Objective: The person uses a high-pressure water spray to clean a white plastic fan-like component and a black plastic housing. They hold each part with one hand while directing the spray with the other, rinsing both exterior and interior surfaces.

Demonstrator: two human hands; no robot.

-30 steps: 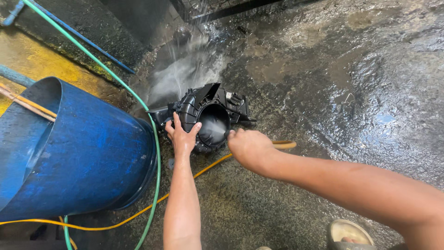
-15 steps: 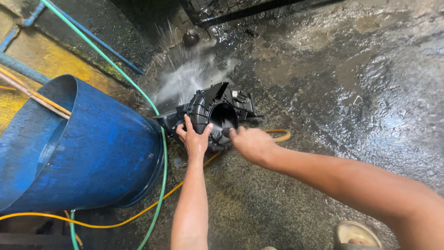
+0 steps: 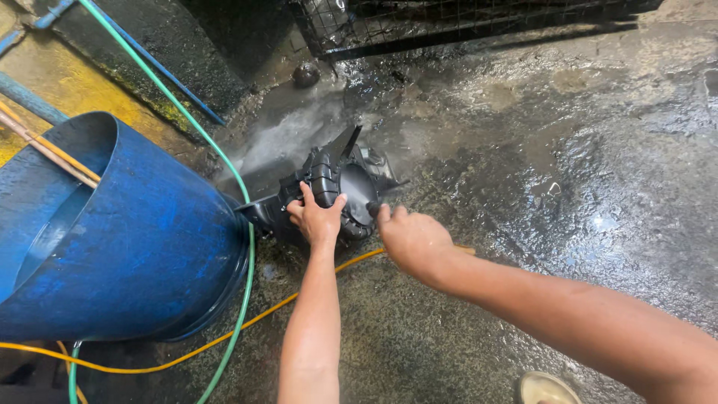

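So we've got our left hand (image 3: 318, 217) planted on a black plastic housing (image 3: 329, 196), some kind of ribbed, rounded machine part, sitting on the wet concrete floor (image 3: 568, 150) a bit left of the middle of the frame. The grip of that hand is spread, fingers fanned out over the ribbed edge and pressing on it rather than pinching anything.

Our right hand (image 3: 411, 239) comes in from the lower right and sits just beside the housing, fingers curled tight around a dark nozzle (image 3: 372, 209) that pokes out toward the part. We can only see the tip of it, so can't tell much more about what it is. A misty spray of water (image 3: 288, 138) fans off the housing toward the upper left.

A big blue barrel (image 3: 142, 247) leans at the left of the frame, its wall right up against the housing's left end. A green hose (image 3: 243, 198) curves around the barrel, and a yellow hose (image 3: 262, 318) snakes across the floor under our left forearm. At the top there's a dark wire grate (image 3: 449, 22), and a light-coloured shoe toe (image 3: 546, 389) peeks in at the bottom edge.
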